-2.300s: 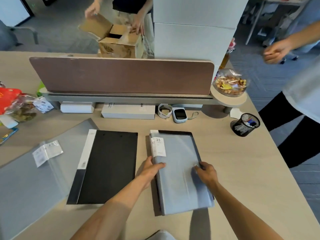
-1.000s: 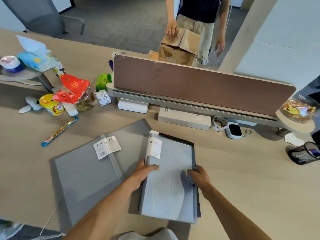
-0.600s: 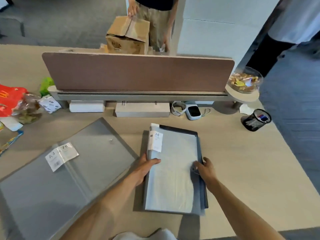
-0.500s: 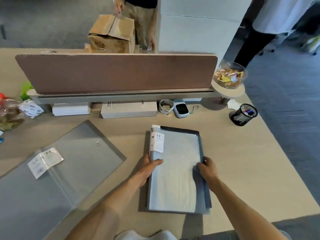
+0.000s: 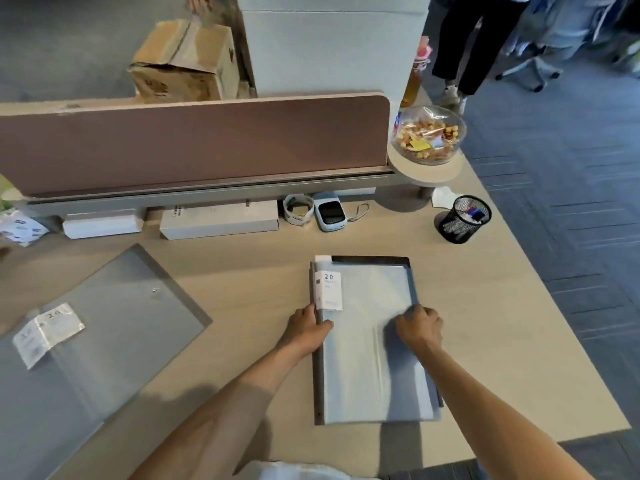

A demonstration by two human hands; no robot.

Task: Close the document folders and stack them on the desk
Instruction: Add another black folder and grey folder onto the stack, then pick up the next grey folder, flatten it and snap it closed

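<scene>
A closed grey folder with a white "20" label lies on a black folder, whose edge shows along the top and right. The pair sits on the desk in front of me. My left hand grips the grey folder's spine edge, thumb on top. My right hand holds the right edge with curled fingers. A second grey folder lies open and flat at the left, with a loose label on it.
A brown divider runs across the back, with white boxes, a tape roll and a small device below it. A mesh pen cup and a snack bowl stand back right. A person's legs are beyond the desk.
The black folder that lay apart on the left 2.3 s ago is no longer apart; the grey folder now lies on a black one. Both hands have kept their hold while the view swung.
</scene>
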